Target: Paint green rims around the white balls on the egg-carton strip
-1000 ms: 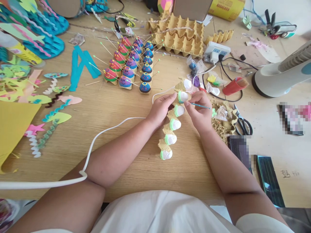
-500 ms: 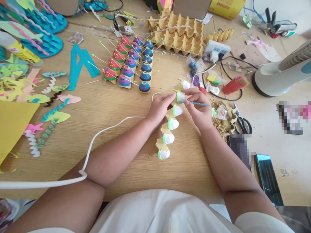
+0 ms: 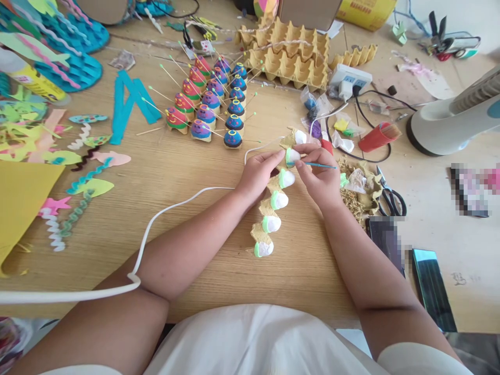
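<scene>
A strip of egg carton (image 3: 258, 232) runs toward me over the wooden table, its several bumps capped in white, most of them rimmed with light green. My left hand (image 3: 258, 174) grips the strip near its far end, thumb on top. In my right hand (image 3: 322, 174) a thin blue stick (image 3: 321, 165), perhaps a modelling tool, is pinched between thumb and fingers. Its tip meets the green rim of the second bump (image 3: 292, 157) from the far end. The farthest bump (image 3: 300, 137) is white with no green visible.
Painted egg-carton rows (image 3: 203, 112) with pins stand behind. Egg trays (image 3: 291, 57) and a power strip (image 3: 349, 78) lie farther back. At right are scissors (image 3: 391, 200), a red cup of sticks (image 3: 377, 138) and a phone (image 3: 433, 289). A white cable (image 3: 164, 208) crosses my left arm.
Hardly anything differs. The whole view has shifted very slightly, and both hands keep their places on the strip and the blue stick.
</scene>
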A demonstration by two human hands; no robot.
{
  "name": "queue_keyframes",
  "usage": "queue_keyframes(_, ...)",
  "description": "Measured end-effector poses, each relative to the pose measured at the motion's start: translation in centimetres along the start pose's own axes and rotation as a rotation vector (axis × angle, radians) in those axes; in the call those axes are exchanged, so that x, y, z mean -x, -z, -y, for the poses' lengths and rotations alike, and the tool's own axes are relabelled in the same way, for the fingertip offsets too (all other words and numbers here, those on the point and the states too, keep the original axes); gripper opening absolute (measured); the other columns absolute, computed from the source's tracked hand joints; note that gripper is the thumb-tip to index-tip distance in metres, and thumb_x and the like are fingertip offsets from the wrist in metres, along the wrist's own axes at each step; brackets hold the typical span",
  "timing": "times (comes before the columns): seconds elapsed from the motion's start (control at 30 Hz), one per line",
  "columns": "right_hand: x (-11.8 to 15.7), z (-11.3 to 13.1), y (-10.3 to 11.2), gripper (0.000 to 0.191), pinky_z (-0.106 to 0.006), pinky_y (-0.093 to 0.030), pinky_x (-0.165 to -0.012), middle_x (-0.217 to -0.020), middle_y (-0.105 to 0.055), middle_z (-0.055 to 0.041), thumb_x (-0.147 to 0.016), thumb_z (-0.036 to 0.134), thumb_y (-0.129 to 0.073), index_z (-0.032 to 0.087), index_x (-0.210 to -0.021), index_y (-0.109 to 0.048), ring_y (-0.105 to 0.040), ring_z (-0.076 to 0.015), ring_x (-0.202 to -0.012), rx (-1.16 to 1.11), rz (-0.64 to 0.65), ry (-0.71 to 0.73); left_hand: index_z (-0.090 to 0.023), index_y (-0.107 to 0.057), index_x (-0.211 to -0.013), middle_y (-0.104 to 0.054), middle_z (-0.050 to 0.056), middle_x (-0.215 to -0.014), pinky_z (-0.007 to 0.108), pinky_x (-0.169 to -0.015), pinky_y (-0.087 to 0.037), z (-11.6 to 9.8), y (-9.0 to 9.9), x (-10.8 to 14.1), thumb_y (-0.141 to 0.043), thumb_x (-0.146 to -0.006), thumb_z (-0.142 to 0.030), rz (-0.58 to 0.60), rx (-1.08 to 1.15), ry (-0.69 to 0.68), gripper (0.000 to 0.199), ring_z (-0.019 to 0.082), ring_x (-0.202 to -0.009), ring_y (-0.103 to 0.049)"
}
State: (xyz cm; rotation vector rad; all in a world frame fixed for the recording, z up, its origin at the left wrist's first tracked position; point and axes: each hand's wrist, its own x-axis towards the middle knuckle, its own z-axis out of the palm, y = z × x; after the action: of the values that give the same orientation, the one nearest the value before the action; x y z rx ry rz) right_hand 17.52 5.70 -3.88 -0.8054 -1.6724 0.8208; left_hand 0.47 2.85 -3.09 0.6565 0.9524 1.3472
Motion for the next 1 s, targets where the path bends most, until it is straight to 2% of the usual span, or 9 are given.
queue_keyframes(0.23,0.12,0.47,0.11,0.028,-0.049,-0.061,-0.109,-0.119,-0.081,-0.0042,-0.096,0.052,-0.079,0.029,-0.086,-0.068,-0.077,-0.0240,-0.117,0.062,0.005,0.026,-0.019,-0.079,-0.071,-0.066,-0.003,-0.062,0.025,-0.059,-0.045,0.45,0.32,-0.32,-0.091,-0.085,-0.047,0.013,-0.029,-0.040,0.033,0.011,-0.058,-0.057)
queue_keyframes(0.43,0.22,0.31,0.20,0.029,-0.050,-0.060,-0.112,-0.124,-0.080,-0.0043,-0.097,0.052,-0.078,0.028,-0.087,-0.066,-0.076,-0.0241,-0.121,-0.014,0.022,-0.004,-0.019,-0.080,-0.073,-0.067,-0.003,-0.062,0.025,-0.059,-0.045,0.43,0.29,-0.35,-0.091,-0.085,-0.047,-0.009,-0.047,-0.032,0.033,0.011,-0.058,-0.058)
queue_keyframes(0.63,0.14,-0.07,0.04,0.027,-0.048,-0.061,-0.108,-0.121,-0.079,-0.0046,-0.098,0.051,-0.078,0.028,-0.088,-0.066,-0.075,-0.0231,-0.118,0.016,0.018,0.007,-0.019,-0.081,-0.074,-0.068,-0.002,-0.063,0.026,-0.059,-0.045,0.36,0.23,-0.28,-0.091,-0.085,-0.047,0.008,-0.041,-0.026,0.032,0.012,-0.058,-0.059)
queue_keyframes(1.0,0.12,-0.48,-0.18,0.023,-0.048,-0.058,-0.106,-0.112,-0.076,-0.0032,-0.098,0.047,-0.078,0.029,-0.090,-0.067,-0.073,-0.0220,-0.112,0.050,-0.007,0.055,-0.018,-0.079,-0.070,-0.061,-0.004,-0.062,0.024,-0.057,-0.040,0.23,0.02,-0.14,-0.089,-0.088,-0.037,-0.023,-0.069,-0.022,0.028,0.008,-0.056,-0.052)
